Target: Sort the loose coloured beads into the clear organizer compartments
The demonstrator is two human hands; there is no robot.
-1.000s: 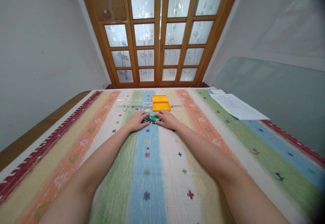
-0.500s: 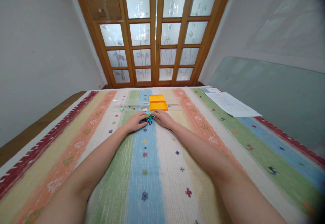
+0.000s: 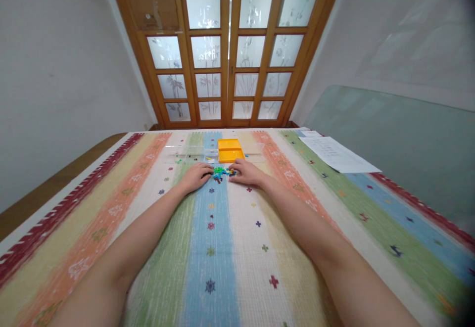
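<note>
A small heap of tiny plastic pieces (image 3: 219,171), mostly green and blue with some dark red ones, lies on the blue stripe of the cloth. At its left edge rests my left hand (image 3: 197,176), fingers curved and loosely apart. My right hand (image 3: 248,172) sits on the other side, with thumb and fingers spread around several small yellow and dark pieces (image 3: 232,172). These pieces are too small to name exactly. Right behind the heap is an open yellow plastic box (image 3: 231,156), its lid tipped back.
Clear plastic trays (image 3: 185,152) flank the yellow box, with a few small pieces in the left one. Printed paper sheets (image 3: 336,154) lie at the right. A striped tablecloth (image 3: 211,238) covers the table. Beyond stand wooden glass-paned doors (image 3: 226,50).
My hands have moved apart, the right one shifting right and the left slightly left. More of the heap shows between them, and pieces appear by my right fingers.
</note>
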